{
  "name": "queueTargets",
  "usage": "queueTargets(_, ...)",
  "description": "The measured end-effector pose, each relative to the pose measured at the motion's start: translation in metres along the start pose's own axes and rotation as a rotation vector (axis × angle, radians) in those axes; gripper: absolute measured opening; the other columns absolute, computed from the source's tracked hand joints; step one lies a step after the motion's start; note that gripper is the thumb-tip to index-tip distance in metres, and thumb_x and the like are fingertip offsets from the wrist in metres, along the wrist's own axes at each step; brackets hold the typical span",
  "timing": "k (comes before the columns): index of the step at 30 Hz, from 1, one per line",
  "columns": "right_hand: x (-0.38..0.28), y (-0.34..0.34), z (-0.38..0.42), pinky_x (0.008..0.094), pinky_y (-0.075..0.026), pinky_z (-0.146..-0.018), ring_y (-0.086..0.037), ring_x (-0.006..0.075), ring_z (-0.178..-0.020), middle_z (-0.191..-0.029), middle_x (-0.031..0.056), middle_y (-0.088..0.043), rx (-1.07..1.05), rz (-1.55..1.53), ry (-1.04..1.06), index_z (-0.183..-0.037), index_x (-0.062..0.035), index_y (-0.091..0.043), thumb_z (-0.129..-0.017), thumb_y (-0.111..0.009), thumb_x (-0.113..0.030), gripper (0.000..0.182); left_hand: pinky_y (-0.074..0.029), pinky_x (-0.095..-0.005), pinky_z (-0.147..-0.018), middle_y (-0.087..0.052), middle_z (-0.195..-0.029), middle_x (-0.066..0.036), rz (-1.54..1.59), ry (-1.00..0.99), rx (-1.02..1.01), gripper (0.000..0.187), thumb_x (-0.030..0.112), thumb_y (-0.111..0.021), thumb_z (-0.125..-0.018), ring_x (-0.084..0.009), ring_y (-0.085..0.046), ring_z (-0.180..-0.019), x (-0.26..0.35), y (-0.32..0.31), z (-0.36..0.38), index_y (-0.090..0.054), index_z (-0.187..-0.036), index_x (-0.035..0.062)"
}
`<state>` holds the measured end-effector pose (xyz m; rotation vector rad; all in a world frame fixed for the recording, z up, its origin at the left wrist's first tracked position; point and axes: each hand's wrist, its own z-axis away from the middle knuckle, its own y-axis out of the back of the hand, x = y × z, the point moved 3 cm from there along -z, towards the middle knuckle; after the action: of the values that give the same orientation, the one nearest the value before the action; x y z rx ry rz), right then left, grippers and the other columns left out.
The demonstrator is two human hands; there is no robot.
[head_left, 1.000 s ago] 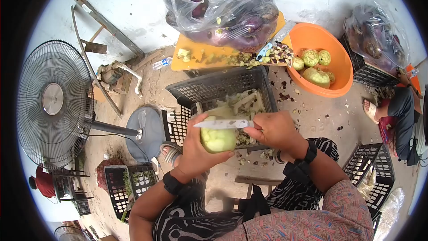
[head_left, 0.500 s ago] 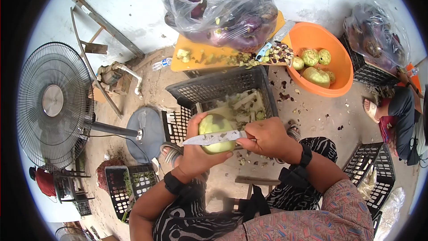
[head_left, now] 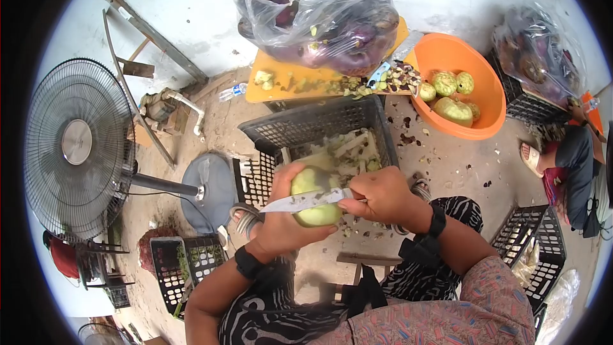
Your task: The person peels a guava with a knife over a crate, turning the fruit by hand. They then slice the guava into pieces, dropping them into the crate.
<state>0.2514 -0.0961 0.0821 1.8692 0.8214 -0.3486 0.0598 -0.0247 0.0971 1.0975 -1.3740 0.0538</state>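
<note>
My left hand [head_left: 285,217] is wrapped round a pale green, peeled round eggplant [head_left: 316,218] with a darker patch at its top. In my right hand [head_left: 382,197] is the handle of a knife. The knife's blade [head_left: 306,200] lies across the face of the eggplant, its tip pointing left over my left hand. Bits of pulp stick to the blade. Below and beyond both hands stands a black plastic crate [head_left: 313,124] holding pale peelings and scraps.
An orange board [head_left: 255,86] bears a plastic bag of purple eggplants [head_left: 319,22], dark peelings and another knife [head_left: 378,71]. Beside it is an orange basin [head_left: 495,105] with peeled eggplants. A fan [head_left: 76,144] stands left; another person's leg [head_left: 571,153] shows right.
The eggplant has shifted slightly right and down and tilted in my left hand. The knife blade stays across it, with my right hand almost in the same place.
</note>
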Motion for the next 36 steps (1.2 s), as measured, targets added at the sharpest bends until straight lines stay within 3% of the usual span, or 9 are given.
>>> queueTargets(4, 0.001, 0.001, -0.004, 0.0391, -0.044, -0.049, -0.057, 0.0291, -0.052, -0.058, 0.0072, -0.056, -0.009, -0.006, -0.005, -0.065, -0.0105, -0.057, -0.084, -0.064, -0.044, 0.039, -0.036, -0.0343, -0.103, -0.043, -0.125, -0.011, 0.131, 0.041, -0.002, 0.104, 0.016, -0.087, -0.053, -0.0208, -0.045, -0.117, -0.005, -0.004, 0.0, -0.031, -0.139, 0.0011)
queueTargets(11, 0.033, -0.002, -0.002, 0.0404, -0.044, -0.05, -0.057, 0.0327, -0.055, -0.061, 0.0111, -0.059, 0.013, 0.072, -0.208, -0.065, -0.0082, -0.058, -0.087, -0.061, -0.042, 0.04, -0.04, -0.0401, -0.099, -0.043, -0.121, -0.017, -0.011, -0.065, 0.015, 0.102, 0.019, -0.088, -0.051, -0.0319, -0.048, -0.113, 0.005, 0.003, 0.0, -0.033, -0.135, -0.0001)
queueTargets(14, 0.031, -0.007, 0.001, 0.0379, -0.044, -0.051, -0.057, 0.0268, -0.052, -0.059, 0.013, -0.057, 0.079, -0.116, -0.328, -0.071, -0.005, -0.063, -0.09, -0.058, -0.036, 0.037, -0.039, -0.04, -0.1, -0.043, -0.123, -0.018, 0.047, -0.063, 0.026, 0.104, 0.022, -0.089, -0.052, -0.0317, -0.047, -0.115, 0.008, 0.002, -0.003, -0.033, -0.136, 0.0001)
queueTargets(16, 0.026, -0.017, 0.0, 0.0343, -0.042, -0.049, -0.054, 0.0166, -0.049, -0.059, 0.0102, -0.059, 0.166, -0.537, -0.469, -0.084, 0.0001, -0.066, -0.095, -0.053, -0.032, 0.036, -0.035, -0.0353, -0.106, -0.039, -0.133, -0.014, 0.115, 0.061, 0.008, 0.111, 0.017, -0.089, -0.054, -0.0238, -0.043, -0.124, 0.003, 0.001, -0.001, -0.025, -0.143, 0.0013)
queueTargets(20, 0.007, -0.032, -0.007, 0.0254, -0.04, -0.046, -0.051, 0.0084, -0.049, -0.068, 0.0035, -0.061, 0.013, -0.976, -0.662, -0.099, 0.002, -0.063, -0.099, -0.048, -0.032, 0.037, -0.034, -0.0351, -0.106, -0.039, -0.134, -0.014, 0.003, 0.071, 0.071, 0.108, 0.02, -0.088, -0.058, -0.0241, -0.042, -0.125, 0.0, 0.003, -0.001, -0.025, -0.144, 0.0013)
queueTargets(27, 0.007, -0.056, -0.009, 0.0238, -0.04, -0.045, -0.05, 0.0076, -0.047, -0.068, 0.0022, -0.057, 0.087, -1.009, -0.685, -0.096, -0.0003, -0.06, -0.099, -0.05, -0.029, 0.03, -0.028, -0.0346, -0.109, -0.038, -0.134, -0.013, -0.023, 0.002, 0.129, 0.095, 0.023, -0.08, -0.069, -0.0245, -0.038, -0.128, -0.011, 0.006, -0.004, -0.026, -0.145, 0.003)
queueTargets(29, 0.009, -0.057, -0.011, 0.022, -0.04, -0.044, -0.05, 0.0073, -0.048, -0.07, 0.0016, -0.058, 0.182, -1.087, -0.699, -0.102, -0.0003, -0.06, -0.099, -0.051, -0.028, 0.029, -0.031, -0.0381, -0.108, -0.036, -0.137, -0.017, 0.606, 0.228, 0.117, 0.094, 0.016, -0.079, -0.069, -0.0281, -0.038, -0.128, -0.025, 0.002, -0.002, -0.025, -0.144, 0.0016)
queueTargets(32, 0.008, -0.047, -0.019, 0.0205, -0.04, -0.044, -0.051, 0.0068, -0.048, -0.072, 0.0016, -0.059, 0.176, -1.132, -0.648, -0.109, -0.0002, -0.06, -0.1, -0.049, -0.027, 0.03, -0.03, -0.0356, -0.11, -0.035, -0.141, -0.015, 1.014, 0.27, 0.157, 0.093, 0.011, -0.076, -0.072, -0.0234, -0.037, -0.13, -0.008, 0.007, -0.009, -0.022, -0.147, 0.0022)
queueTargets(36, 0.004, -0.04, -0.027, 0.02, -0.04, -0.044, -0.051, 0.0064, -0.049, -0.074, 0.002, -0.06, 0.196, -1.089, -0.626, -0.115, -0.0004, -0.058, -0.101, -0.047, -0.027, 0.032, -0.033, -0.0344, -0.11, -0.041, -0.138, -0.013, 0.876, 0.174, 0.167, 0.087, 0.012, -0.075, -0.077, -0.0216, -0.041, -0.129, -0.014, 0.01, -0.014, -0.023, -0.146, 0.0035)
